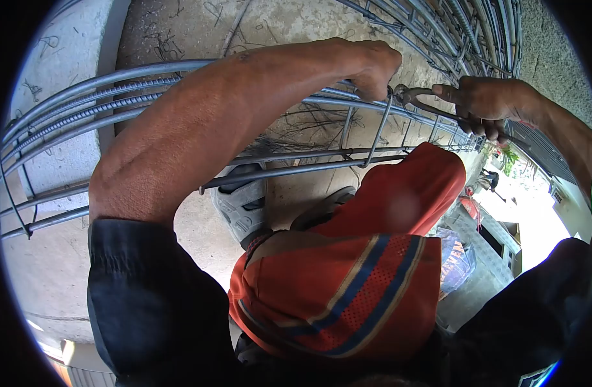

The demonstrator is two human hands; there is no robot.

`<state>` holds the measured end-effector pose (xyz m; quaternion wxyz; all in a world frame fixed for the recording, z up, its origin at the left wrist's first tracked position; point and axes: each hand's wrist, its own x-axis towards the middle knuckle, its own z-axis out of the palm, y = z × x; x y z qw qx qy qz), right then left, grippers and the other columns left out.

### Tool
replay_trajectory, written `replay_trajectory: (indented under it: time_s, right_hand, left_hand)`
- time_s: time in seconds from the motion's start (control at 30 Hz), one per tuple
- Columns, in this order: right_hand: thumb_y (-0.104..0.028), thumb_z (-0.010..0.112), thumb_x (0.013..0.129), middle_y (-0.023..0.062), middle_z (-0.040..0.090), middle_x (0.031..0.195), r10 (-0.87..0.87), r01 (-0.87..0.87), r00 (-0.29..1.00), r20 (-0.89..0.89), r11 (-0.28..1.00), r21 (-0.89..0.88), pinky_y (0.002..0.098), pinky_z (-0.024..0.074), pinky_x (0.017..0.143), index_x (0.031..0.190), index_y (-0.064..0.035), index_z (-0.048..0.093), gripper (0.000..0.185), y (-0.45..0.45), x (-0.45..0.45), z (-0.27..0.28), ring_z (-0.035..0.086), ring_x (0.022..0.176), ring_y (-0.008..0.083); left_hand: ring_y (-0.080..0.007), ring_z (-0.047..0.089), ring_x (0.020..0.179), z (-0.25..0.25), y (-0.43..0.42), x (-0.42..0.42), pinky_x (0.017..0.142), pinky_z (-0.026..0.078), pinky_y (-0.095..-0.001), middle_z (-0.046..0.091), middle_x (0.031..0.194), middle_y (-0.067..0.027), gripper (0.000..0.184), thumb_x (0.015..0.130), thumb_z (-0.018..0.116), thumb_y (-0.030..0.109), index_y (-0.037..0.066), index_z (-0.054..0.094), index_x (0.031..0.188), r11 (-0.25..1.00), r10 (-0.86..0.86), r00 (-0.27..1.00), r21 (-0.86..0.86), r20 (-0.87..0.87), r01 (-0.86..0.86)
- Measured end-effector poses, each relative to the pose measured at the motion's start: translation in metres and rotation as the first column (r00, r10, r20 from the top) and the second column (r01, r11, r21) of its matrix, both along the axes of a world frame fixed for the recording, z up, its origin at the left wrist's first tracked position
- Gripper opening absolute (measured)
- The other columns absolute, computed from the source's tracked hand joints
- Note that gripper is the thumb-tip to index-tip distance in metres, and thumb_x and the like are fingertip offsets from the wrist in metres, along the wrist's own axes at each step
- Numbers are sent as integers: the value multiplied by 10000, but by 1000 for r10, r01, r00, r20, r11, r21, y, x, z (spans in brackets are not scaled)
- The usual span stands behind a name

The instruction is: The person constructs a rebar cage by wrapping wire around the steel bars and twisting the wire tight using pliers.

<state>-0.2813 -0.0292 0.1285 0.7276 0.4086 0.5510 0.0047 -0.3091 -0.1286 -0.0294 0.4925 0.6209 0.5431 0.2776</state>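
My right hand (488, 103) grips a pair of pincers (425, 103) by the handles. The pincer jaws sit at the top corner of a bent stirrup (380, 129), where it meets the long steel bars. My left hand (375, 68) is closed in a fist just left of the jaws, over the upper bars. What its fingers hold is hidden from view. The rebar cage (302, 161) runs across in front of my knees, with ribbed bars (115, 103) showing at its left end.
A bundle of rebar (463, 39) lies at the top right beside a rough wall (560, 58). Loose tie wires (296, 135) are scattered on the floor beneath the cage. A concrete ledge (70, 58) stands at the left. A plastic bag (456, 261) rests at the right.
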Motion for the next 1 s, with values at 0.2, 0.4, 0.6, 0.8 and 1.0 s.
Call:
replay_trajectory:
  time_s: [0.2, 0.4, 0.6, 0.8, 1.0]
  right_hand:
    - [-620, 234, 903, 61, 445, 479, -363, 370, 928, -84, 926, 76, 303, 447, 305, 595, -3, 483, 733, -3, 28, 9, 475, 339, 153]
    - [-650, 276, 881, 49, 442, 473, -437, 475, 848, -298, 877, 66, 297, 435, 328, 587, -13, 481, 731, -17, 64, 12, 458, 342, 143]
    - [-638, 282, 885, 48, 459, 498, -408, 446, 843, -349, 895, 31, 281, 432, 311, 597, -3, 477, 724, -22, 77, 10, 482, 357, 136]
    - [-638, 252, 887, 62, 467, 547, -346, 340, 908, -237, 938, -68, 317, 494, 362, 678, 16, 522, 738, 4, 60, 15, 516, 431, 168]
    - [-530, 428, 891, 100, 501, 565, -224, 214, 971, -79, 969, -124, 338, 478, 367, 756, 26, 556, 586, 17, 24, 11, 532, 424, 184]
  left_hand:
    - [-301, 623, 909, 1, 4, -1, 769, 499, -341, 637, 960, -204, 370, 653, 682, 168, -46, 624, 950, 998, -61, 997, 14, -48, 62]
    - [-305, 632, 866, -4, -1, 5, 757, 505, -349, 638, 902, -207, 312, 642, 677, 139, -46, 636, 891, 996, 55, 998, 68, 0, -55]
    - [-295, 635, 859, -7, 1, 8, 749, 507, -346, 637, 895, -204, 337, 610, 710, 126, -40, 638, 895, 998, 44, 999, 51, -8, -44]
    - [-315, 637, 833, 5, -3, -1, 741, 512, -358, 646, 853, -212, 441, 622, 630, 49, -64, 598, 1047, 985, 49, 997, 161, 53, -57]
    - [-399, 633, 726, 45, -17, 45, 669, 520, -430, 613, 727, -256, 395, 743, 688, 252, -66, 582, 952, 878, 354, 934, 329, 40, -347]
